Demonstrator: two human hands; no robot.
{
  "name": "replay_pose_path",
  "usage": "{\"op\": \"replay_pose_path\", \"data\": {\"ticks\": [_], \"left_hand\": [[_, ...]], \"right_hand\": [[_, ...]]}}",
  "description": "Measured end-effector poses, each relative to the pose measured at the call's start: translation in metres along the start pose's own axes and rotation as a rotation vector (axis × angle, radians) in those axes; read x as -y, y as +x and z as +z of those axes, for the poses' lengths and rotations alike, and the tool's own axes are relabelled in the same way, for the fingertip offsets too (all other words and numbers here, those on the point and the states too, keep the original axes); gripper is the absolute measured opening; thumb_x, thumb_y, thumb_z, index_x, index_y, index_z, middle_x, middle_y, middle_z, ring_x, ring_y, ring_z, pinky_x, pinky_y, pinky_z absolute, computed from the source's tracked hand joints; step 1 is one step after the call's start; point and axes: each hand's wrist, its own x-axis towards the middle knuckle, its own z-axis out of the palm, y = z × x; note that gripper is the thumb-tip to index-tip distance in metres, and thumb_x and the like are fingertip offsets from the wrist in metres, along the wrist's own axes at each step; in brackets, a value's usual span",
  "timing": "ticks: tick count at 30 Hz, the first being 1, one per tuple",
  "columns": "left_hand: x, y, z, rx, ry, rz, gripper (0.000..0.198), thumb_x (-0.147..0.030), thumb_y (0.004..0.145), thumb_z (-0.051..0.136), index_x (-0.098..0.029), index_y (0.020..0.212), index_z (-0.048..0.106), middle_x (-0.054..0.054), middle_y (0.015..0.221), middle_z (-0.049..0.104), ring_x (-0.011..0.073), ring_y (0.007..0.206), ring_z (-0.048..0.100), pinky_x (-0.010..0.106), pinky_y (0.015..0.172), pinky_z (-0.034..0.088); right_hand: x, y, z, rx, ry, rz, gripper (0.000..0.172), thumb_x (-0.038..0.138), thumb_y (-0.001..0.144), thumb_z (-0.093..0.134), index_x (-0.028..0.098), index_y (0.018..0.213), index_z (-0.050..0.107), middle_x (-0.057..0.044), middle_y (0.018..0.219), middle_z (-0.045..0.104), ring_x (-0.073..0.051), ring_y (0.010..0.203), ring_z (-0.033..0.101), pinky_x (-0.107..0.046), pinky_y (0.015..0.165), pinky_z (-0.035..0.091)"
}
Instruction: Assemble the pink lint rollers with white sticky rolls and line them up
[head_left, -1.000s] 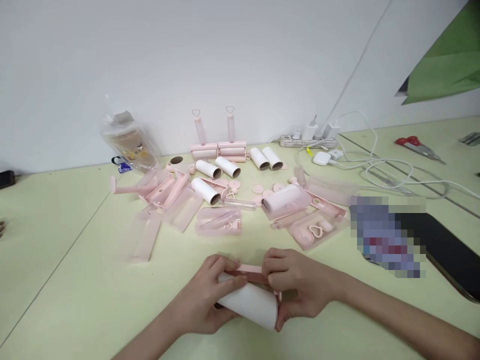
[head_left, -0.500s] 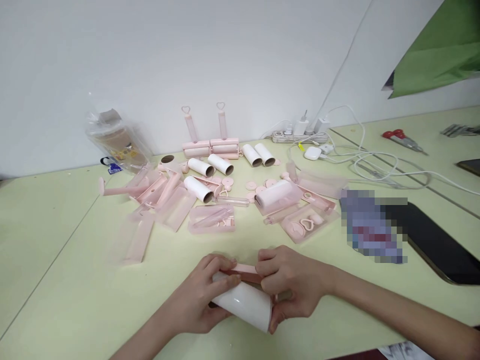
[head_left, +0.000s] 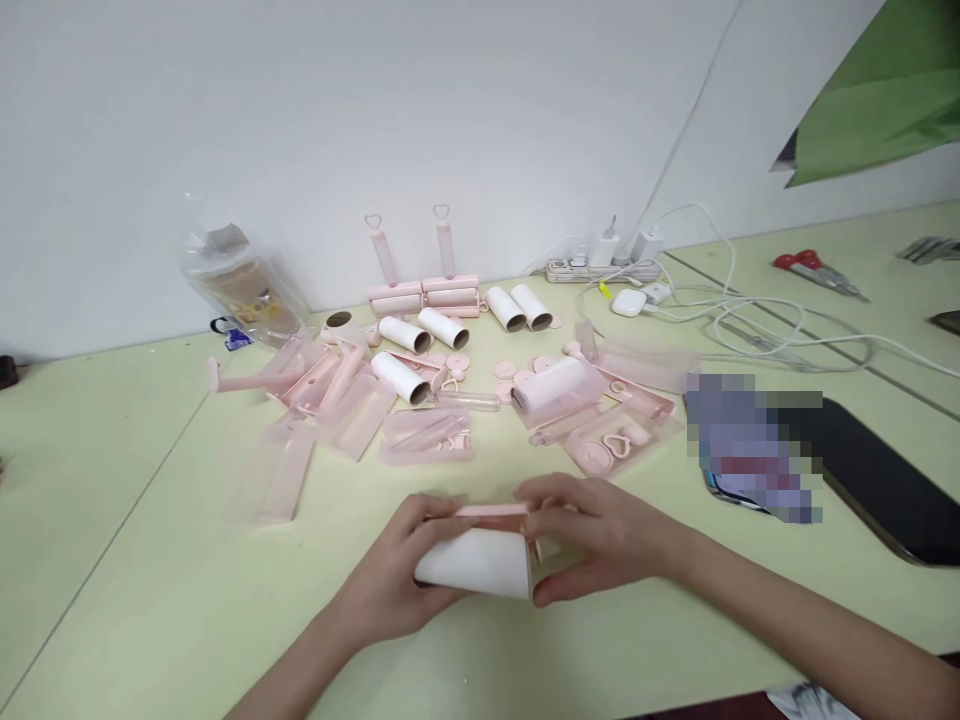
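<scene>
roll (head_left: pixel 476 565) levelled, green table (head_left: pixel 195 560), pale wall (head_left: pixel 480 110)

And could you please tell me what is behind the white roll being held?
A pink holder shows; the left hand and right hand cover parts of it, and the white roll hides its lower side.

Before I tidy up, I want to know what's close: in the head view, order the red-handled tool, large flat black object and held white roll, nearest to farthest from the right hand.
1. White roll, just left of the right hand.
2. Large flat black object, right.
3. Red-handled tool, back right.
</scene>
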Motion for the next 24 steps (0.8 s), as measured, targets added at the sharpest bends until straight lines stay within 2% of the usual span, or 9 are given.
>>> {"op": "replay_pose_path", "data": {"ticks": [2,4,7,9,12,18,21,24], "left_hand": [[-0.001,0.004,-0.002,-0.062,-0.061,-0.103,0.044,-0.028,0.075,0.066,-0.029,0.115,0.047,0.007,0.112,0.051,0.023,0.105,0.052,0.038,0.083,0.049],[-0.005,0.008,-0.004,-0.126,-0.132,-0.216,0.044,-0.03,0.071,0.07,-0.028,0.109,0.048,0.004,0.105,0.056,0.0221,0.096,0.057,0.037,0.077,0.051],[-0.009,0.012,-0.005,-0.188,-0.194,-0.31,0.042,-0.031,0.068,0.072,-0.025,0.103,0.049,0.002,0.097,0.058,0.0204,0.086,0.06,0.034,0.069,0.051],[-0.01,0.011,-0.002,-0.216,-0.201,-0.276,0.042,-0.031,0.068,0.072,-0.025,0.103,0.05,0.003,0.098,0.056,0.0211,0.09,0.059,0.034,0.069,0.051],[-0.007,0.008,0.005,-0.243,-0.221,-0.231,0.042,-0.03,0.069,0.072,-0.026,0.104,0.05,0.003,0.1,0.055,0.0217,0.092,0.059,0.034,0.07,0.051],[-0.004,0.004,0.012,-0.275,-0.236,-0.297,0.038,-0.032,0.067,0.073,-0.024,0.096,0.051,0.002,0.094,0.055,0.0205,0.086,0.059,0.032,0.065,0.051],[-0.005,0.005,0.011,-0.271,-0.211,-0.332,0.038,-0.033,0.066,0.073,-0.024,0.095,0.05,0.002,0.093,0.056,0.0206,0.086,0.059,0.034,0.068,0.051],[-0.007,0.006,0.009,-0.266,-0.3,-0.372,0.056,-0.033,0.06,0.077,-0.026,0.105,0.043,0.004,0.103,0.056,0.0216,0.091,0.058,0.036,0.071,0.051]], "right_hand": [[0.001,0.0,0.001,-0.05,0.042,0.132,0.069,0.046,0.068,0.071,0.021,0.124,0.04,-0.013,0.115,0.053,-0.024,0.103,0.053,-0.033,0.08,0.046],[0.004,0.003,0.004,-0.068,0.125,0.231,0.078,0.046,0.065,0.073,0.025,0.129,0.034,-0.012,0.122,0.049,-0.026,0.113,0.046,-0.04,0.091,0.041],[0.011,0.008,0.013,-0.102,0.376,0.396,0.067,0.045,0.071,0.069,0.027,0.126,0.036,-0.01,0.124,0.046,-0.024,0.115,0.045,-0.04,0.094,0.04],[0.014,0.009,0.019,-0.148,0.548,0.51,0.053,0.042,0.079,0.062,0.028,0.124,0.038,-0.007,0.12,0.047,-0.02,0.109,0.049,-0.036,0.092,0.043],[0.017,0.009,0.027,-0.192,0.636,0.573,0.041,0.037,0.081,0.061,0.029,0.118,0.045,-0.004,0.113,0.052,-0.018,0.103,0.052,-0.035,0.09,0.045],[0.02,0.006,0.031,-0.261,0.614,0.628,0.039,0.037,0.08,0.062,0.028,0.116,0.051,-0.004,0.106,0.056,-0.019,0.097,0.055,-0.033,0.082,0.048],[0.019,0.006,0.031,-0.248,0.592,0.582,0.048,0.036,0.075,0.067,0.028,0.119,0.049,-0.004,0.109,0.054,-0.019,0.099,0.053,-0.033,0.084,0.048],[0.017,0.008,0.027,-0.252,0.61,0.618,0.052,0.036,0.072,0.07,0.029,0.119,0.049,-0.004,0.109,0.054,-0.019,0.099,0.053,-0.033,0.085,0.048]]}}
